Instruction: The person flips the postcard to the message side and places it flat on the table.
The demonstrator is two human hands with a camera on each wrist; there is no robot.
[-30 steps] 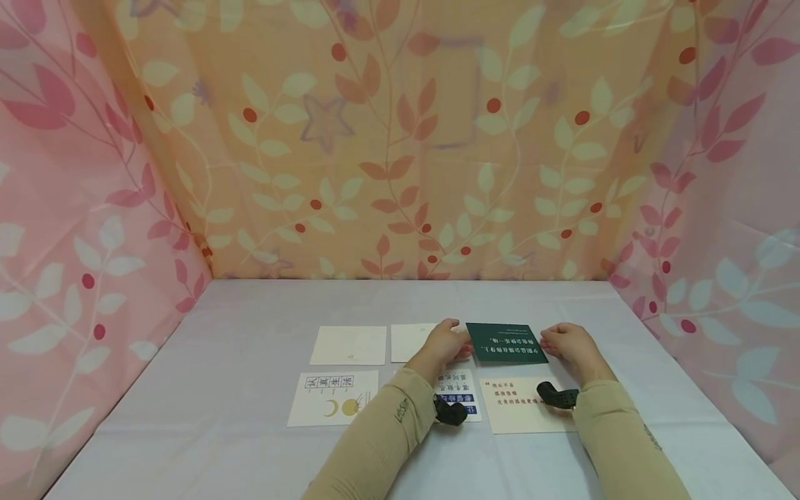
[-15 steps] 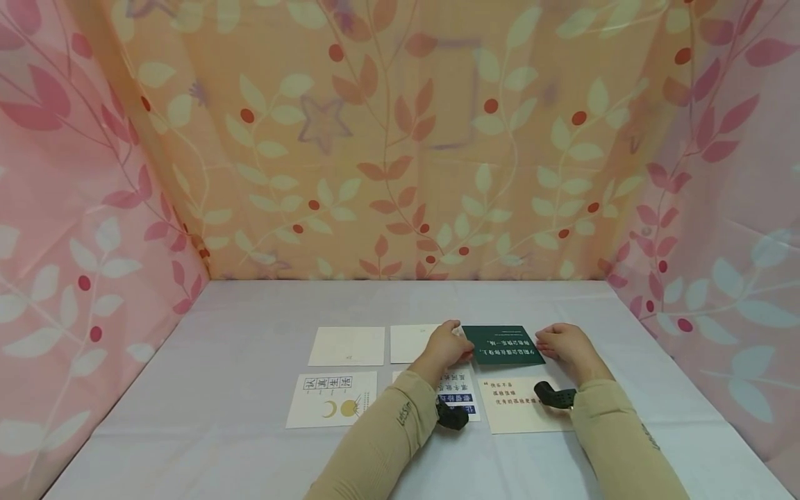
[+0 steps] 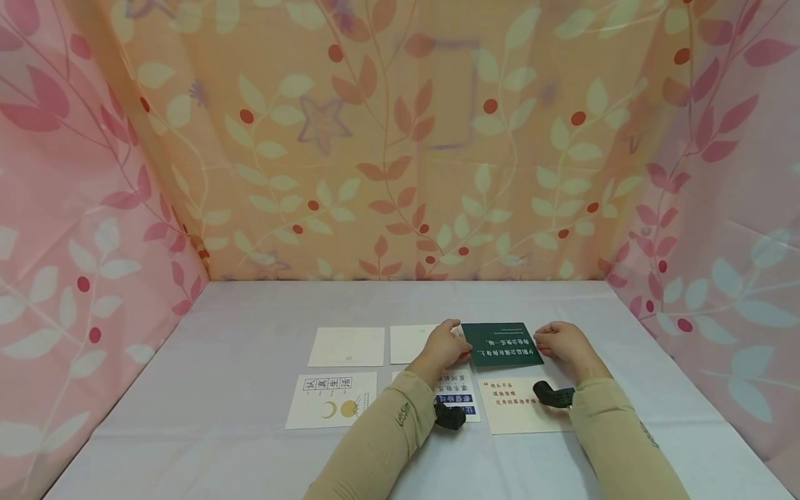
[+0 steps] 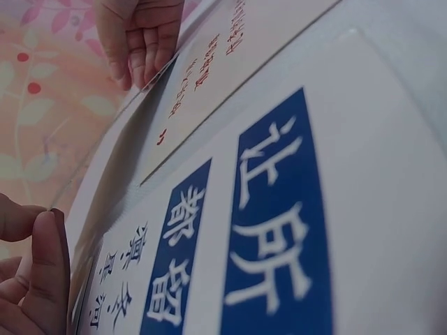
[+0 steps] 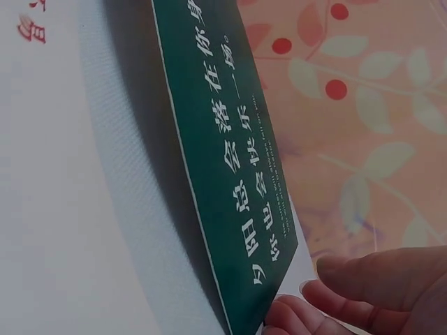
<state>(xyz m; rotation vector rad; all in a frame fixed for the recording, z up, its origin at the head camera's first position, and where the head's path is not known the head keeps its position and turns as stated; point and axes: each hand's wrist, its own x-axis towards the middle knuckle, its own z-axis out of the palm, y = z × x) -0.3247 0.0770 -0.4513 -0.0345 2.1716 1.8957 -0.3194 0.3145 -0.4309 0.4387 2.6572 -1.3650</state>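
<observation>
A dark green card with white printed characters is at the right end of the back row in the head view. My left hand pinches its left edge between thumb and finger; in the left wrist view the left thumb shows against that edge. At the card's right edge, my right hand touches it with its fingertips, the thumb apart from the card in the right wrist view. The green card's front edge is raised off the cloth, with a shadow below.
Blank-looking cream cards lie in the back row, one at left and one partly behind my left hand. In front lie a moon-and-sun card, a blue-banded card and a red-lettered card. Patterned curtains enclose the white-covered table.
The green card has shifted slightly to the left, and its tilt has changed a little. My right hand has moved slightly left with it; the left hand has hardly moved.
</observation>
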